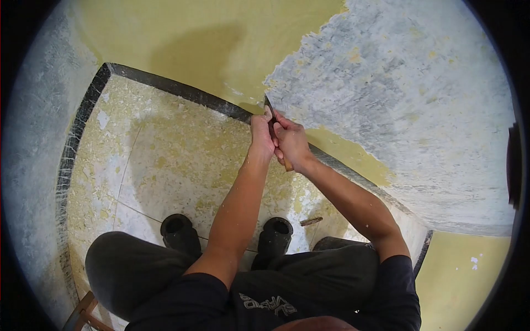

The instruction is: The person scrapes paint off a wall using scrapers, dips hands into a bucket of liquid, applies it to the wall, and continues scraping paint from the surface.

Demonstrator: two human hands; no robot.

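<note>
Both of my hands are closed on a scraper (270, 114) with a dark flat blade and a light brown handle end. My right hand (292, 142) wraps round the handle, whose butt pokes out below the fingers. Higher up, my left hand (261, 132) grips it near the blade, thumb laid along the metal. The blade's tip meets the wall at the ragged border between yellow paint (212, 47) and a bare grey-white patch (353, 83). Part of the handle is hidden by my fingers.
A black skirting strip (182, 88) runs along the wall's foot. Paint flakes (182, 149) litter the tiled floor around my dark shoes (179, 231). A small brown stick-like piece (311, 222) lies by my right foot. Wooden legs (83, 311) show at lower left.
</note>
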